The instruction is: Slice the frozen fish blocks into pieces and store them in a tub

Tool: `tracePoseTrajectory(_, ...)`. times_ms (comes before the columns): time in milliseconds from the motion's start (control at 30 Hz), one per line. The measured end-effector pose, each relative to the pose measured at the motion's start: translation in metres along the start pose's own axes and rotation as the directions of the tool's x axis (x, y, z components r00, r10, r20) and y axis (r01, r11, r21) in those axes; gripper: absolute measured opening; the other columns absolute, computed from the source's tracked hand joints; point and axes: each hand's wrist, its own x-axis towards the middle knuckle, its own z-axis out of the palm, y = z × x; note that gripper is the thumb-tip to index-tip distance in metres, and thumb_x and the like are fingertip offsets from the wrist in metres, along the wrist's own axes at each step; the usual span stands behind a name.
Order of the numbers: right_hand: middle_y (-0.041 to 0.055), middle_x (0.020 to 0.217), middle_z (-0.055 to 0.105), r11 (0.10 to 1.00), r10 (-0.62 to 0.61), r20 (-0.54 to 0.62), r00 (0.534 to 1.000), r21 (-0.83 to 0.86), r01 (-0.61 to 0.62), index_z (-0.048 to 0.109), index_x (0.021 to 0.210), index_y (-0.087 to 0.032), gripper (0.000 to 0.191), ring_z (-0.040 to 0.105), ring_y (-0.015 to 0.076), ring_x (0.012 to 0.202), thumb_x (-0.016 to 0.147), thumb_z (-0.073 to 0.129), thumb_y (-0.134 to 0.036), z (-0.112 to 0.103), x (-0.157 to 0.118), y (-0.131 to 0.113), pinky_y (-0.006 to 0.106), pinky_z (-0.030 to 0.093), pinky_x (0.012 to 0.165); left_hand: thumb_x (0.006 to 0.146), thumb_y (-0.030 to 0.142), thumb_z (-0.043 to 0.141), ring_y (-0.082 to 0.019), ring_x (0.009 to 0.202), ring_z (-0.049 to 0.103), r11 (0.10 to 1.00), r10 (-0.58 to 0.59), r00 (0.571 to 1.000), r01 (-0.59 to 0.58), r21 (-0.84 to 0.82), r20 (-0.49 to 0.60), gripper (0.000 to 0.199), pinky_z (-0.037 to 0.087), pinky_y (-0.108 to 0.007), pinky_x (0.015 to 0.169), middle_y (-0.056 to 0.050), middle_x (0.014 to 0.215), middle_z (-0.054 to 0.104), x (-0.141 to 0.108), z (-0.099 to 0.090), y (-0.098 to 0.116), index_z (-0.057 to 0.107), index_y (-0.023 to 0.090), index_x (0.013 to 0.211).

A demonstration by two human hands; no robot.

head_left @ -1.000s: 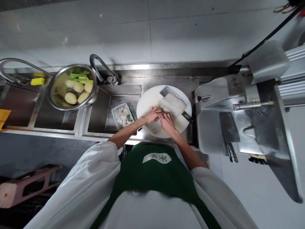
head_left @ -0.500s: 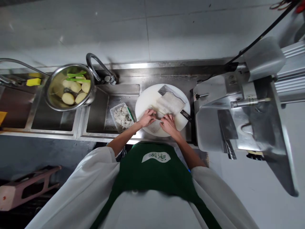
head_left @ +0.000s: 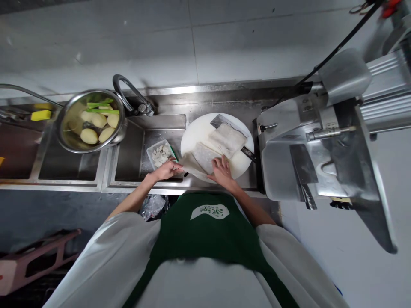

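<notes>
A round white cutting board (head_left: 192, 132) lies beside the sink. On it is a folded pale cloth-like sheet (head_left: 227, 140), partly over a cleaver (head_left: 248, 154) whose dark handle points right. Another thin pale sheet (head_left: 203, 157) stretches toward the board's left edge. My left hand (head_left: 168, 169) pinches its left corner, beyond the board. Bent fingers of my right hand (head_left: 221, 170) press on the sheet's right part at the board's front. Just behind my left hand, a clear tub (head_left: 150, 159) holds pale pieces.
A steel bowl (head_left: 64, 139) with potatoes and green stalks stands at the left, next to a curved faucet (head_left: 123, 79). At the right are a metal slicing machine (head_left: 289, 115) and a second cleaver (head_left: 302, 164). A yellow sponge (head_left: 41, 115) lies far left.
My left hand has moved left, drawing the thin sheet's corner off the board and spreading the sheet out. My right hand has shifted slightly left. The whole view has moved a little.
</notes>
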Motion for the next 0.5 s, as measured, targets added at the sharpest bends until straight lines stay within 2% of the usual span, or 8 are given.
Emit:
tracePoseTrajectory(100,0.0224,0.164,0.036,1.000,0.021,0.072,0.997,0.002,-0.022,0.046,0.155,-0.012,0.083,0.010,0.0500,0.159,0.088,0.077,-0.049,-0.004,0.002,-0.003,0.062,0.018,0.127,0.076,0.039,0.082,-0.020,0.073,0.067,0.995,-0.072,0.997,0.071,-0.077,-0.017,0.015,0.055,-0.027,0.081,-0.004,0.076,0.077,-0.025,-0.014,0.013,0.083,0.024,0.078)
tracePoseTrajectory(200,0.0244,0.164,0.036,0.995,0.045,0.146,0.988,0.077,-0.057,0.050,0.153,-0.010,0.079,0.012,0.0507,0.158,0.086,0.080,-0.041,-0.018,0.005,-0.004,0.065,0.018,0.126,0.076,0.040,0.083,-0.019,0.072,0.067,0.985,-0.114,0.983,0.093,-0.144,-0.142,0.019,0.054,-0.024,0.070,-0.004,0.077,0.076,-0.046,-0.024,0.028,0.084,0.021,0.080)
tracePoseTrajectory(267,0.0237,0.162,0.039,0.970,-0.004,0.096,0.995,0.242,-0.019,0.054,0.149,-0.011,0.070,0.018,0.0455,0.158,0.089,0.078,-0.036,-0.032,0.006,-0.010,0.062,0.020,0.127,0.077,0.041,0.083,-0.020,0.072,0.068,0.976,-0.117,0.959,0.062,-0.211,-0.258,0.022,0.055,-0.026,0.069,-0.004,0.078,0.077,-0.052,-0.026,0.043,0.084,0.020,0.082)
tracePoseTrajectory(300,0.0220,0.161,0.042,0.928,-0.068,0.033,0.997,0.370,0.051,0.055,0.148,-0.013,0.065,0.023,0.0406,0.158,0.091,0.075,-0.035,-0.040,0.006,-0.016,0.057,0.023,0.127,0.076,0.041,0.083,-0.020,0.074,0.069,0.969,-0.115,0.949,0.042,-0.245,-0.293,0.022,0.056,-0.027,0.069,-0.004,0.080,0.077,-0.053,-0.025,0.052,0.084,0.020,0.084)
tracePoseTrajectory(333,0.0194,0.159,0.046,0.847,-0.150,-0.034,0.988,0.510,0.147,0.056,0.147,-0.015,0.060,0.031,0.0350,0.155,0.094,0.072,-0.037,-0.046,0.005,-0.022,0.051,0.028,0.127,0.076,0.041,0.084,-0.021,0.076,0.070,0.961,-0.110,0.947,0.025,-0.274,-0.300,0.023,0.057,-0.028,0.070,-0.005,0.083,0.078,-0.051,-0.023,0.061,0.085,0.021,0.086)
tracePoseTrajectory(400,0.0137,0.146,0.058,0.580,-0.328,-0.119,0.937,0.758,0.299,0.058,0.144,-0.020,0.055,0.050,0.0257,0.142,0.097,0.066,-0.047,-0.057,0.004,-0.038,0.041,0.042,0.120,0.075,0.040,0.085,-0.023,0.082,0.072,0.950,-0.092,0.967,0.014,-0.311,-0.237,0.024,0.057,-0.030,0.071,-0.005,0.088,0.079,-0.042,-0.017,0.081,0.086,0.021,0.091)
tracePoseTrajectory(467,0.0090,0.122,0.070,0.331,-0.450,-0.096,0.888,0.905,0.266,0.064,0.132,-0.020,0.053,0.065,0.0217,0.118,0.094,0.067,-0.057,-0.060,0.002,-0.052,0.036,0.055,0.103,0.076,0.038,0.085,-0.023,0.082,0.072,0.948,-0.063,0.986,0.011,-0.318,-0.153,0.026,0.057,-0.029,0.069,-0.006,0.089,0.079,-0.029,-0.009,0.098,0.086,0.021,0.095)
tracePoseTrajectory(500,0.0071,0.109,0.072,0.269,-0.466,-0.075,0.882,0.937,0.222,0.067,0.123,-0.019,0.053,0.068,0.0206,0.105,0.091,0.069,-0.061,-0.060,0.000,-0.057,0.034,0.058,0.094,0.077,0.038,0.085,-0.022,0.079,0.071,0.947,-0.051,0.990,0.008,-0.321,-0.128,0.026,0.055,-0.028,0.067,-0.005,0.087,0.079,-0.022,-0.005,0.105,0.086,0.021,0.096)
